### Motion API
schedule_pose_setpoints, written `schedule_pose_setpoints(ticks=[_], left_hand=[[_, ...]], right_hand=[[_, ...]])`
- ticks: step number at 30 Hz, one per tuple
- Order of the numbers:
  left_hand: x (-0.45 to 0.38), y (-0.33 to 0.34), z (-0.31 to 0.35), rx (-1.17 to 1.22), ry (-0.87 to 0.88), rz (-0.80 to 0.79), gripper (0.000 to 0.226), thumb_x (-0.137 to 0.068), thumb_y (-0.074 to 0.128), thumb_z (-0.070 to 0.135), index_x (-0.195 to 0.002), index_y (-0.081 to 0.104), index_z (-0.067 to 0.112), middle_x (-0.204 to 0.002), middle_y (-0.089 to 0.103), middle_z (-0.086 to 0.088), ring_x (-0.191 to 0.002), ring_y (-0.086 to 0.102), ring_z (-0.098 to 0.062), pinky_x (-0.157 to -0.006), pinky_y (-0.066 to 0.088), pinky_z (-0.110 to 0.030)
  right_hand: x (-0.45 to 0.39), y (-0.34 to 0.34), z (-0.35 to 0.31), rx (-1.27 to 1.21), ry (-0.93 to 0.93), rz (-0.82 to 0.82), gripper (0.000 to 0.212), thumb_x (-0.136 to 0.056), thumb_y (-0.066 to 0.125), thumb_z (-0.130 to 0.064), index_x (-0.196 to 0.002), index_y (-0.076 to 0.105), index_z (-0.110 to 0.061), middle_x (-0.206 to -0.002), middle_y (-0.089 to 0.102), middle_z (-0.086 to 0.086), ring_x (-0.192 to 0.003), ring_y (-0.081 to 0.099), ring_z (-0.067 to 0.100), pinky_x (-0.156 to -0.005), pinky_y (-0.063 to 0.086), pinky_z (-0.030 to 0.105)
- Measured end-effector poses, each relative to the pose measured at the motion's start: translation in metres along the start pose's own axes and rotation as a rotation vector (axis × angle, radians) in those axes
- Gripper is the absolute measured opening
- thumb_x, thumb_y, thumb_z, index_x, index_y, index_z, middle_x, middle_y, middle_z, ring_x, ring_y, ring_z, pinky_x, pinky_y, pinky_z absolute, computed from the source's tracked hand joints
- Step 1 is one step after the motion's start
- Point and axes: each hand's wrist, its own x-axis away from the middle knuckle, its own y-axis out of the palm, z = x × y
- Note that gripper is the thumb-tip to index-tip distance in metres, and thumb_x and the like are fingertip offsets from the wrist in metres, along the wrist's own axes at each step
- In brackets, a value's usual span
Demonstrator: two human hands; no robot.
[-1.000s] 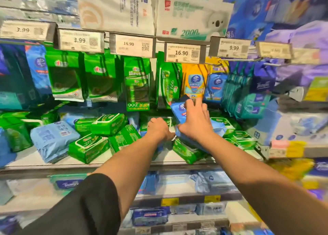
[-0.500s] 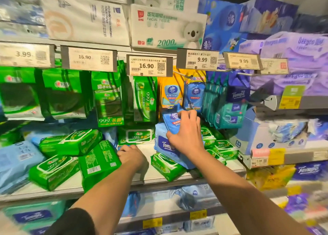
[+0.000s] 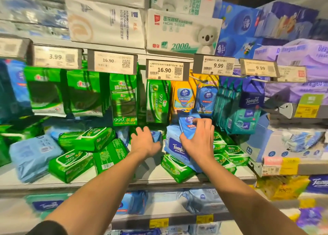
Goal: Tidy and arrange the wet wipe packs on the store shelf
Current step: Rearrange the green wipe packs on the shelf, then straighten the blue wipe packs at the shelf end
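Holding a small blue Vinda pack (image 3: 187, 126) upright with my right hand (image 3: 198, 140), I have the fingers curled over its top and front, at the middle of the shelf (image 3: 154, 178), just above a larger blue Tempo pack (image 3: 174, 146). My left hand (image 3: 144, 142) is beside it, fingers bent around a small blue pack (image 3: 157, 135) further back; how firm this grip is I cannot tell.

The Tempo pack lies tilted on a green 999 pack (image 3: 175, 169) which reaches the shelf's front edge. If I press down or pull, I think this pile can slide and fall off.

Hanging packs (image 3: 158, 101) are close above my fingers, so lifting may knock them from the hooks. Free room is mostly the bare strip between my two forearms. On the left, green packs (image 3: 87, 138) lie loosely heaped.
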Motion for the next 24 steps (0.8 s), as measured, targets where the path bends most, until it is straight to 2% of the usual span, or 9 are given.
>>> schedule_pose_setpoints(ticks=[6, 10, 15, 19, 24], left_hand=[[0.027, -0.027, -0.031, 0.069, 0.076, 0.094, 0.065, -0.077, 0.062, 0.058, -0.12, 0.042, 0.013, -0.122, 0.039, -0.011, -0.114, 0.041, -0.036, -0.098, 0.038, -0.046], [0.055, -0.063, -0.071, 0.076, 0.127, 0.172, 0.061, -0.076, 0.06, 0.055, -0.119, 0.045, 0.014, -0.121, 0.04, -0.01, -0.111, 0.041, -0.034, -0.098, 0.038, -0.044], [0.086, -0.124, -0.152, -0.008, 0.216, 0.244, 0.055, -0.074, 0.059, 0.05, -0.114, 0.045, 0.014, -0.117, 0.039, -0.009, -0.107, 0.04, -0.034, -0.094, 0.037, -0.044], [0.101, -0.179, -0.216, -0.006, 0.221, 0.338, 0.05, -0.073, 0.055, 0.048, -0.11, 0.049, 0.016, -0.113, 0.041, -0.007, -0.103, 0.041, -0.032, -0.092, 0.037, -0.045], [0.116, -0.249, -0.278, 0.087, 0.144, 0.546, 0.053, -0.067, 0.053, 0.047, -0.105, 0.055, 0.011, -0.108, 0.046, -0.011, -0.099, 0.043, -0.034, -0.088, 0.036, -0.044]], right_hand=[[0.008, 0.009, -0.042, -0.146, 0.07, -0.023, 0.056, -0.065, 0.081, -0.023, -0.111, 0.052, -0.009, -0.115, 0.042, 0.009, -0.11, 0.042, 0.031, -0.097, 0.039, 0.043], [0.03, 0.026, -0.111, -0.246, 0.007, 0.006, 0.062, -0.059, 0.083, -0.024, -0.111, 0.052, -0.011, -0.115, 0.042, 0.009, -0.112, 0.041, 0.031, -0.1, 0.038, 0.043], [0.074, 0.045, -0.202, -0.298, -0.031, -0.009, 0.062, -0.057, 0.084, -0.022, -0.11, 0.053, -0.01, -0.112, 0.041, 0.006, -0.108, 0.042, 0.032, -0.099, 0.035, 0.04], [0.101, 0.055, -0.27, -0.3, -0.089, -0.003, 0.057, -0.057, 0.082, -0.021, -0.106, 0.055, -0.009, -0.11, 0.043, 0.006, -0.105, 0.043, 0.032, -0.096, 0.036, 0.039], [0.113, 0.052, -0.357, -0.318, -0.218, -0.005, 0.054, -0.061, 0.08, -0.022, -0.107, 0.056, -0.008, -0.113, 0.045, 0.01, -0.105, 0.042, 0.032, -0.097, 0.037, 0.04]])
